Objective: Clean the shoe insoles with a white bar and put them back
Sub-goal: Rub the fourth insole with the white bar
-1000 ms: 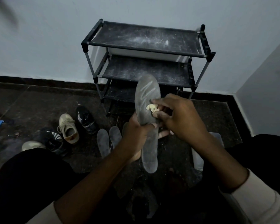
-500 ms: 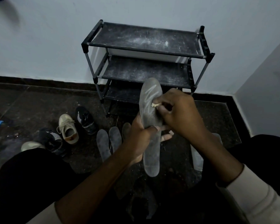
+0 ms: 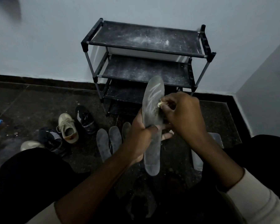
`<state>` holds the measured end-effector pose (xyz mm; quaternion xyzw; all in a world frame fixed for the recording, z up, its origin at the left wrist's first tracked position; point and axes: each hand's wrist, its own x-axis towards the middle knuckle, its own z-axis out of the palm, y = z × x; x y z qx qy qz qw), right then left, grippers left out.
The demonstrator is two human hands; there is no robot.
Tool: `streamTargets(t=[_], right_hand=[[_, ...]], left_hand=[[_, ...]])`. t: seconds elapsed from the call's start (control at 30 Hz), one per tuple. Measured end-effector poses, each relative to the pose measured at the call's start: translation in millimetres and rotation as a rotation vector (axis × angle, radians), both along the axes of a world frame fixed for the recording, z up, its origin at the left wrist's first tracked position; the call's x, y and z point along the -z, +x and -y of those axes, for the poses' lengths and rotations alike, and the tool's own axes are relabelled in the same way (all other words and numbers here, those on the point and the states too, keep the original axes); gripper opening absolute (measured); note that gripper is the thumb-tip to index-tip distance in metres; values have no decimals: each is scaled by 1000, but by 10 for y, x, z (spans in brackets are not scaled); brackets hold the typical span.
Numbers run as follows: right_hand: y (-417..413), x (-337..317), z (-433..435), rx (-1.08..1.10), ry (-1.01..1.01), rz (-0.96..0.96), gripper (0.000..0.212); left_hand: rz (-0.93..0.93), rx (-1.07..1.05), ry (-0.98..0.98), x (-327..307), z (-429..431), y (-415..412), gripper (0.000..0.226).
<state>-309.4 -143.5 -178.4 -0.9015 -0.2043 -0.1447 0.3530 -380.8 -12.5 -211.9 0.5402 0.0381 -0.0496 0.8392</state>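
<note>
Mid-frame, the left hand (image 3: 142, 136) gripped the insole (image 3: 152, 110) upright, and the right hand (image 3: 184, 115) pinched the bar (image 3: 160, 103) against it, mostly hidden by fingers, showing less than a second earlier.

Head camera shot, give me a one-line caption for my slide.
The left hand grips a grey insole upright while the right hand presses a small white bar against it.

The white bar (image 3: 159, 104) is mostly hidden inside the right hand's (image 3: 184, 115) curled fingers (image 3: 168, 99).
</note>
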Motion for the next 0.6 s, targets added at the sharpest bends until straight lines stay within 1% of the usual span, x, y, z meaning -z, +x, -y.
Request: streamTargets(t=[0.07, 0.13, 0.3, 0.37, 0.47, 0.53, 0.6], right_hand=[[50, 6, 13, 4, 14, -14, 6], [33, 6, -7, -7, 15, -20, 7], [-107, 36, -56, -167, -28, -89, 12], [-76, 26, -16, -128, -11, -106, 11], [30, -37, 9, -33, 73, -84, 10], [-10, -57, -43, -56, 120, -123, 9], [-125, -28, -96, -112, 124, -192, 10]], left_hand=[[1, 9, -1, 4, 13, -16, 56], [-15, 7, 8, 5, 10, -19, 53], [-35, -29, 80, -13, -23, -25, 50], [-48, -15, 52, -4, -8, -40, 51], [-48, 23, 4, -19, 19, -40, 49], [-45, 31, 14, -37, 22, -21, 47], [-39, 7, 86, -33, 0, -9, 41]])
